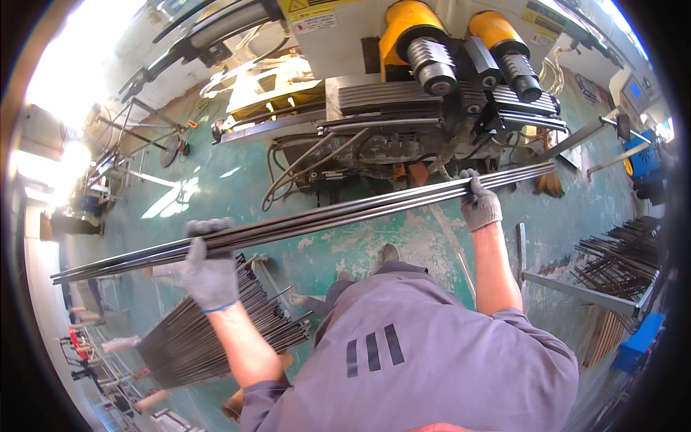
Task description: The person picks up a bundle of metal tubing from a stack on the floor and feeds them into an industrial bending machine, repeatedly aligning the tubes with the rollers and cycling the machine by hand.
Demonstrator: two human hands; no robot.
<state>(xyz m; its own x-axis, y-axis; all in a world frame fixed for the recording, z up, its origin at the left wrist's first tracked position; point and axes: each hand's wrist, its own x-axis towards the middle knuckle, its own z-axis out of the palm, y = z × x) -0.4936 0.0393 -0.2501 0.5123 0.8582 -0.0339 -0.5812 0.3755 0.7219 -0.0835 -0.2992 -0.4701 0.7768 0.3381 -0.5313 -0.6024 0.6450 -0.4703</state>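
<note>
A bundle of several long, thin metal rods stretches across in front of me, its right end higher in the picture than its left. Wrapped round the bundle left of its middle is my left hand, in a grey knit glove with a blue cuff edge. My right hand, gloved in grey too, grips the rods toward their right end. Both palms are hidden. Beyond the bundle stands a large machine with two orange cylinders and ribbed metal rollers; more rods lie along its bed.
A big stack of dark rods lies at lower left, below my left forearm. At right, more rods rest on a metal frame, near a blue box. A broom and hanging hoses are by the machine.
</note>
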